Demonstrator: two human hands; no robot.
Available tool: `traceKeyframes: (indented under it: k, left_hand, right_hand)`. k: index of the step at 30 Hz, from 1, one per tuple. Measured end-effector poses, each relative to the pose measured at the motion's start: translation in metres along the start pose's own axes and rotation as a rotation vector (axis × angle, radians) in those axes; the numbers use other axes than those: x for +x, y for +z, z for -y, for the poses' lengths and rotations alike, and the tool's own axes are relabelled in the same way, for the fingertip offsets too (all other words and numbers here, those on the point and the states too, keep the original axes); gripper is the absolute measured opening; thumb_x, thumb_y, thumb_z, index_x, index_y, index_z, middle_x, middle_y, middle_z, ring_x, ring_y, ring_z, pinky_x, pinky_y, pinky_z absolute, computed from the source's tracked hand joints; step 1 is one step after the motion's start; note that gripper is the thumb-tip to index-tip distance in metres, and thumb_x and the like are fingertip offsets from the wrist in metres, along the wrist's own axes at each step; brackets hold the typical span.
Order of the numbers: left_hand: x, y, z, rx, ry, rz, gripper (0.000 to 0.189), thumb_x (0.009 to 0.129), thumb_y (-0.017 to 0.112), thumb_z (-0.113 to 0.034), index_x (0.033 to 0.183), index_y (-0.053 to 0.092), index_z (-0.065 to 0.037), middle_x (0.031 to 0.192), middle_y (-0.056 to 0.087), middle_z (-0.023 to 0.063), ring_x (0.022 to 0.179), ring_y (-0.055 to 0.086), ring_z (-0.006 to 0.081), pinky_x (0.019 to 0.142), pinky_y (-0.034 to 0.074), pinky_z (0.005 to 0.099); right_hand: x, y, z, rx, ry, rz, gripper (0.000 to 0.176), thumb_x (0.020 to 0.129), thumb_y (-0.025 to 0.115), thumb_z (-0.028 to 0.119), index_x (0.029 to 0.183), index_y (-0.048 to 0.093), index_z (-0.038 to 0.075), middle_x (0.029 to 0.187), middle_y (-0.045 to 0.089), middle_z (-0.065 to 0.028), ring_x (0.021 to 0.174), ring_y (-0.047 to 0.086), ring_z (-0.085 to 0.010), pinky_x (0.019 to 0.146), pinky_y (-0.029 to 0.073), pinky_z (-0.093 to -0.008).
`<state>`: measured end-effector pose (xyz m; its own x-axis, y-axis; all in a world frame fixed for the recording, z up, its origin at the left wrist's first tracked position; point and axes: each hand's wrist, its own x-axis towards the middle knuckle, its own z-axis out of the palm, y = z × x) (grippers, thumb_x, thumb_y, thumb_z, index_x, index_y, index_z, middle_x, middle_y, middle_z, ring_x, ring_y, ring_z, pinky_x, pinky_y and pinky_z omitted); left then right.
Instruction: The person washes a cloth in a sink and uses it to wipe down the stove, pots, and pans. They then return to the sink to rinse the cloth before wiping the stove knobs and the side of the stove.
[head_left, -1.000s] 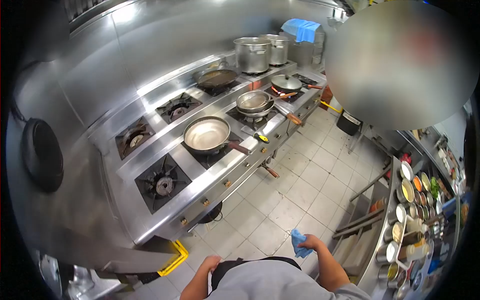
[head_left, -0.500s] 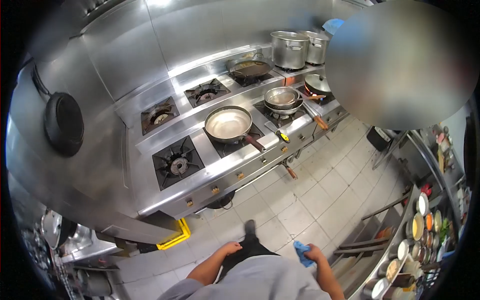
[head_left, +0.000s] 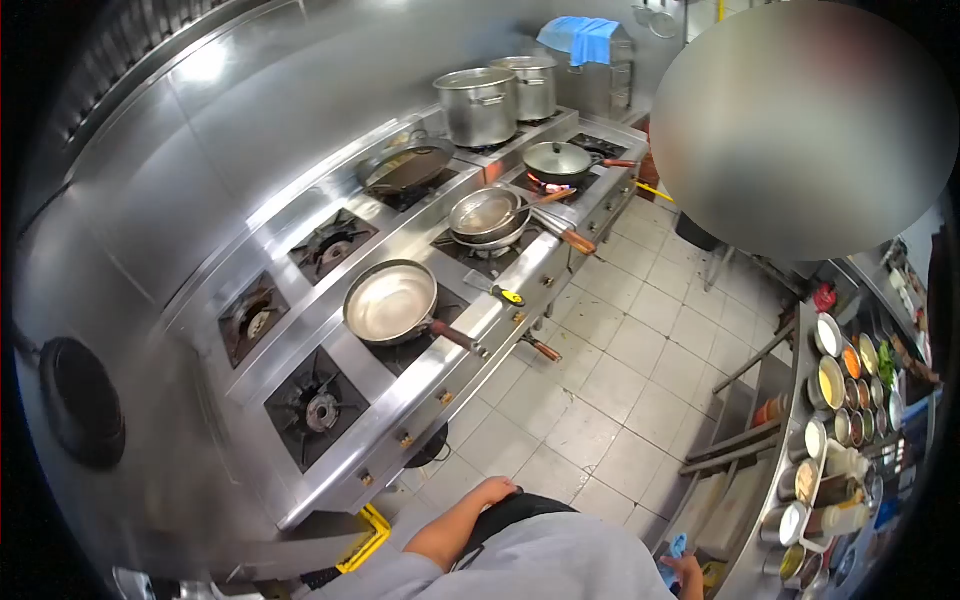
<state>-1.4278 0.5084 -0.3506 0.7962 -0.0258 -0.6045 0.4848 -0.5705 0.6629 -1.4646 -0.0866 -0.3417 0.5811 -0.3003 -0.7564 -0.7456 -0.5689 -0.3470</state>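
My left hand [head_left: 494, 490] hangs near my waist, by the dark trousers, its fingers curled and small in view; whether it holds anything is hidden. At the lower right, my right hand [head_left: 684, 568] is closed on a blue cloth [head_left: 672, 558], beside the counter with food containers. In front of me on the stove stands a wide frying pan [head_left: 391, 302] with a brown handle. A spatula with a black and yellow handle [head_left: 508, 296] lies to its right.
Behind the spatula are stacked pans [head_left: 488, 213]. A lidded pan [head_left: 557, 160] sits over a lit flame. Two tall pots [head_left: 478, 108] stand at the back. The side counter [head_left: 748, 535] holds several food containers. A black pan [head_left: 82, 403] hangs at left.
The view has turned to the right, so the stove appears further left. My right hand, with the blue cloth, is now lower and further right, closer to the side counter.
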Motion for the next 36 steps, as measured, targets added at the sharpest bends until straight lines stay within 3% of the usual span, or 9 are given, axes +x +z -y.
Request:
traceKeyframes:
  k: [2,11,13,15,19,21,25,30,36]
  left_hand:
    - [0.024,-0.012,-0.022,0.021,0.030,0.068,0.031,0.081,0.056,-0.036,0.090,0.067,-0.007,0.085,0.066,0.0148,0.077,0.063,0.0301,0.069,0.049,0.0388]
    - [0.108,-0.028,0.045,0.578,0.345,0.170,0.036,0.082,0.050,-0.035,0.081,0.066,-0.003,0.077,0.065,0.0174,0.074,0.062,0.0287,0.068,0.049,0.0415]
    - [0.079,-0.035,0.056,0.643,0.349,0.169,0.039,0.083,0.048,-0.034,0.074,0.067,-0.002,0.077,0.065,0.0186,0.074,0.063,0.0301,0.069,0.049,0.0448]
    - [0.059,-0.054,0.018,0.392,-0.090,0.353,0.037,0.083,0.050,-0.036,0.077,0.067,-0.003,0.071,0.063,0.0192,0.075,0.064,0.0276,0.064,0.050,0.0447]
    - [0.046,-0.057,0.020,0.193,-0.137,0.270,0.036,0.084,0.053,-0.040,0.091,0.065,-0.007,0.084,0.065,0.0168,0.079,0.064,0.0255,0.057,0.050,0.0447]
    - [0.063,-0.061,0.003,-0.346,-0.384,0.425,0.046,0.084,0.055,-0.048,0.113,0.057,-0.013,0.104,0.060,0.0086,0.095,0.058,0.0237,0.070,0.049,0.0419]
    - [0.083,-0.066,-0.088,-0.864,0.131,0.430,0.063,0.085,0.057,-0.050,0.136,0.037,-0.019,0.130,0.045,0.0091,0.122,0.039,0.0260,0.085,0.045,0.0445]
    - [0.044,-0.066,-0.208,-0.983,0.036,0.356,0.066,0.081,0.064,-0.046,0.131,0.045,-0.006,0.120,0.056,0.0094,0.109,0.052,0.0220,0.093,0.042,0.0388]
    - [0.056,-0.031,-0.178,-0.914,-0.057,-0.038,0.044,0.076,0.068,-0.033,0.106,0.060,-0.002,0.102,0.062,0.0100,0.092,0.058,0.0198,0.078,0.049,0.0332]
  right_hand:
    - [-0.028,0.020,-0.015,0.352,0.068,-0.097,0.054,0.063,0.080,0.015,0.106,0.052,-0.001,0.087,0.061,-0.0109,0.072,0.059,-0.0223,0.061,0.049,-0.0373]
    - [-0.024,0.130,-0.029,0.218,-0.261,-0.588,0.042,0.058,0.069,0.016,0.092,0.052,-0.002,0.079,0.059,-0.0166,0.076,0.059,-0.0304,0.071,0.047,-0.0403]
    - [-0.080,0.111,0.031,0.592,-0.147,-0.259,0.028,0.063,0.066,0.015,0.085,0.056,0.002,0.071,0.055,-0.0046,0.066,0.052,-0.0143,0.060,0.043,-0.0318]
    - [-0.075,0.095,0.047,0.664,-0.082,-0.216,0.023,0.067,0.063,0.014,0.087,0.058,0.003,0.067,0.053,-0.0017,0.063,0.050,-0.0111,0.056,0.041,-0.0281]
    - [-0.061,0.065,0.142,1.056,-0.233,-0.098,0.029,0.080,0.058,0.012,0.108,0.052,0.006,0.084,0.056,-0.0044,0.077,0.058,-0.0179,0.070,0.051,-0.0344]
    - [-0.043,0.064,0.203,1.037,-0.396,-0.079,0.028,0.082,0.058,0.011,0.109,0.051,0.006,0.085,0.056,-0.0047,0.079,0.057,-0.0180,0.070,0.049,-0.0335]
    - [-0.015,0.095,0.333,0.659,-0.509,0.105,0.049,0.079,0.062,0.009,0.123,0.044,-0.001,0.104,0.058,-0.0131,0.090,0.057,-0.0209,0.076,0.049,-0.0335]
    - [-0.079,0.117,0.423,0.276,-0.746,0.934,0.052,0.084,0.060,0.009,0.131,0.040,0.003,0.108,0.056,-0.0073,0.090,0.056,-0.0138,0.074,0.047,-0.0275]
    - [-0.001,0.041,0.434,0.062,-0.526,0.982,0.043,0.087,0.056,0.012,0.127,0.044,0.002,0.102,0.063,-0.0103,0.083,0.063,-0.0190,0.068,0.051,-0.0292]
